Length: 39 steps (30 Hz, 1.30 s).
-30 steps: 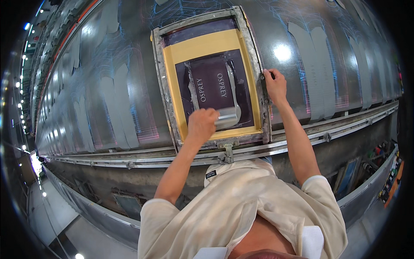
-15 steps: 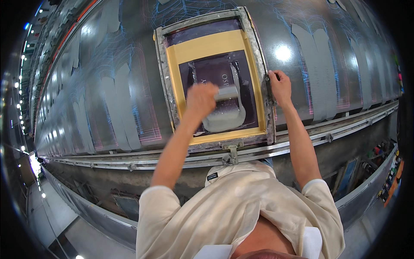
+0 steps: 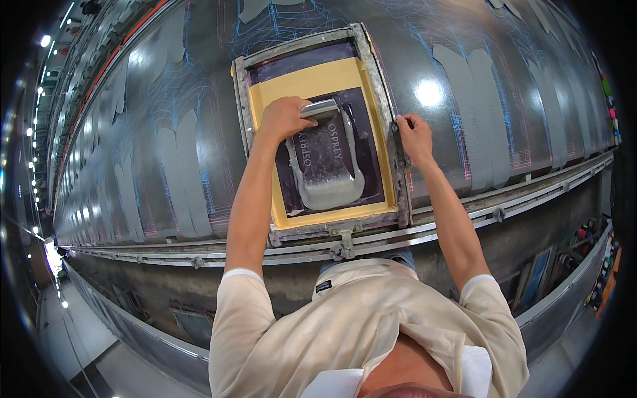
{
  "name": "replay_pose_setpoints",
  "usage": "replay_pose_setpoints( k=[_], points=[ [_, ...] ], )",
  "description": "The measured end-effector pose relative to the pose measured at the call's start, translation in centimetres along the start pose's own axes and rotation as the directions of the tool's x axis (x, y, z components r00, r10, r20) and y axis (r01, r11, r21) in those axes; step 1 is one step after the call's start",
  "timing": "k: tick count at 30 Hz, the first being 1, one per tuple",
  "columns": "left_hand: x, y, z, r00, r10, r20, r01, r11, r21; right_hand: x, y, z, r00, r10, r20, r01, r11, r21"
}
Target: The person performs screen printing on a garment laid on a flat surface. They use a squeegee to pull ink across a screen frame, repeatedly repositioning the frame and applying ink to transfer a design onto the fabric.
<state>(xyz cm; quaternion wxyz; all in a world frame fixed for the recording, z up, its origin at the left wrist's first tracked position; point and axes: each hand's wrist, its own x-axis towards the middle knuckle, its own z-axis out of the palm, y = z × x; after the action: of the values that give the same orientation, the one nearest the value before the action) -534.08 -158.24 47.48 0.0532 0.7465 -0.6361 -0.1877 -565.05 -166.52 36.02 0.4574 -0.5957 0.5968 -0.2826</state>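
A screen-printing frame (image 3: 373, 74) lies on the long dark table, its mesh bordered with yellow tape (image 3: 308, 81). My left hand (image 3: 284, 119) is closed round a metal-handled squeegee (image 3: 320, 109) at the far part of the dark mesh. Nearer me, a thick pool of grey ink (image 3: 332, 194) spreads across the mesh, with streaks up both sides. Two lines of pale lettering show between the streaks. At the frame's right rail, my right hand (image 3: 417, 139) has its fingers curled against the edge.
A metal rail (image 3: 292, 255) with clamps runs along the table's near side, and a bracket (image 3: 346, 244) joins the frame to it. Grey cut panels (image 3: 474, 113) lie on the table (image 3: 229, 149) to both sides, among blue and pink printed lines.
My left hand has moved the squeegee away from me, from the middle of the mesh to its far part. The lettering shows more fully now. My right hand stays at the frame's right rail.
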Motion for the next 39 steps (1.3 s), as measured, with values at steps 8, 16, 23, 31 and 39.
replay_pose_setpoints(
  k=[8, 16, 23, 31, 39],
  points=[
    [-17.9, 7.4, 11.0, 0.847, 0.209, -0.488, -0.167, 0.978, 0.127, -2.3, -7.3, -3.2, 1.0, -0.013, 0.0, 0.013, 0.999, -0.039],
    [-18.2, 8.0, 13.7, 0.887, 0.163, -0.432, -0.082, 0.977, 0.199, 0.5, 3.1, 0.7, 0.993, -0.089, 0.078, 0.071, 0.975, 0.21],
    [-17.7, 8.9, 12.1, 0.911, 0.091, -0.402, -0.047, 0.992, 0.119, -0.3, 1.9, -0.3, 0.993, -0.014, 0.121, -0.012, 0.978, 0.21],
    [-8.0, 3.7, 5.4, 0.962, 0.16, -0.221, -0.158, 0.987, 0.029, 0.5, 1.1, -1.3, 0.996, -0.08, -0.029, 0.077, 0.993, -0.094],
    [-2.4, -0.1, 4.2, 0.955, 0.19, -0.23, -0.169, 0.98, 0.106, -0.6, -0.6, -0.7, 0.997, 0.074, 0.036, -0.072, 0.996, -0.048]
  ],
)
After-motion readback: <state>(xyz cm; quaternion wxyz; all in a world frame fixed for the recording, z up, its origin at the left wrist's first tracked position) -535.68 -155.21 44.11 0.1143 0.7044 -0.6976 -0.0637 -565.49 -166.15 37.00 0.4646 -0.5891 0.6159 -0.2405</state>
